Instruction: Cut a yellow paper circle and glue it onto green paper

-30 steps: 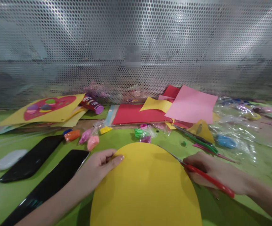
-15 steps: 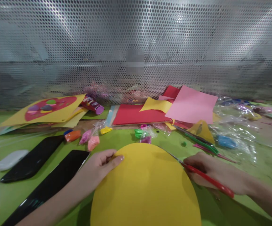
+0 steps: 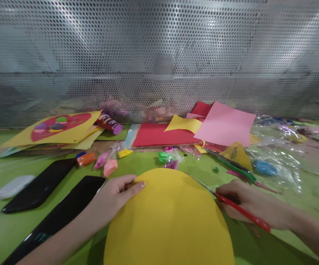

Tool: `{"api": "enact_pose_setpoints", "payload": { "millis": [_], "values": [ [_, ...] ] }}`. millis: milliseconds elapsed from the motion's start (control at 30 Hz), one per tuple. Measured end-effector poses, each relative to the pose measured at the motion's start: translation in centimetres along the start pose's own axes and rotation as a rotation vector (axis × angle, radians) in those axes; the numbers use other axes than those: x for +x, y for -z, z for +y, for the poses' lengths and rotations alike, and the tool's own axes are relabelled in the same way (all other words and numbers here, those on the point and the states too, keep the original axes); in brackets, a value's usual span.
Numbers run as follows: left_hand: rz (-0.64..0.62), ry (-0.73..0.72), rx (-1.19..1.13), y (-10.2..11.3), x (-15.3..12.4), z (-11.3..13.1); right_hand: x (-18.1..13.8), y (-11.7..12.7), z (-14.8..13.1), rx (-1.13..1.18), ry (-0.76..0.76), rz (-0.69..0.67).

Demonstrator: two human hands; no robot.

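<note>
A large yellow sheet of paper with a rounded top edge fills the lower middle of the head view. My left hand pinches its upper left edge, thumb on top and fingers curled beneath. On the other side, my right hand is closed on red-handled scissors. Their thin metal blade lies along the sheet's upper right edge, pointing up and left. How far the blades are apart cannot be told, as part of them is hidden by the paper.
Two black phones and a white case lie at left. Wrapped clay packets are scattered ahead. Behind are a yellow card with a red heart, red paper and pink paper. Green-handled scissors rest at right. A perforated metal panel stands behind.
The view has shifted very slightly. The yellow paper and the red scissors sit a touch further left in the picture; both hands keep the same grips.
</note>
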State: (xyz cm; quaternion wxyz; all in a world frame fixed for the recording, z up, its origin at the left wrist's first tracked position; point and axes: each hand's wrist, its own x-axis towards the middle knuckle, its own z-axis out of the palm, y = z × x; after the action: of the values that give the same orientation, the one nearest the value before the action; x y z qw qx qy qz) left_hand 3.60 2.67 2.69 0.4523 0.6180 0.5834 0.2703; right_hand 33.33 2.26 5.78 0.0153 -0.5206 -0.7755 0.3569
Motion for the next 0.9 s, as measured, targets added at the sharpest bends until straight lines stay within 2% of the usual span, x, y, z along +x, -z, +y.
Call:
{"api": "enact_pose_setpoints", "payload": {
  "millis": [633, 900],
  "values": [
    [-0.003, -0.007, 0.012, 0.0, 0.0, 0.2, -0.1, 0.4, -0.8, 0.021, -0.02, -0.003],
    [-0.07, 0.013, 0.01, -0.4, -0.3, 0.0, -0.5, 0.4, -1.8, 0.028, -0.079, -0.078]
  ]
}}
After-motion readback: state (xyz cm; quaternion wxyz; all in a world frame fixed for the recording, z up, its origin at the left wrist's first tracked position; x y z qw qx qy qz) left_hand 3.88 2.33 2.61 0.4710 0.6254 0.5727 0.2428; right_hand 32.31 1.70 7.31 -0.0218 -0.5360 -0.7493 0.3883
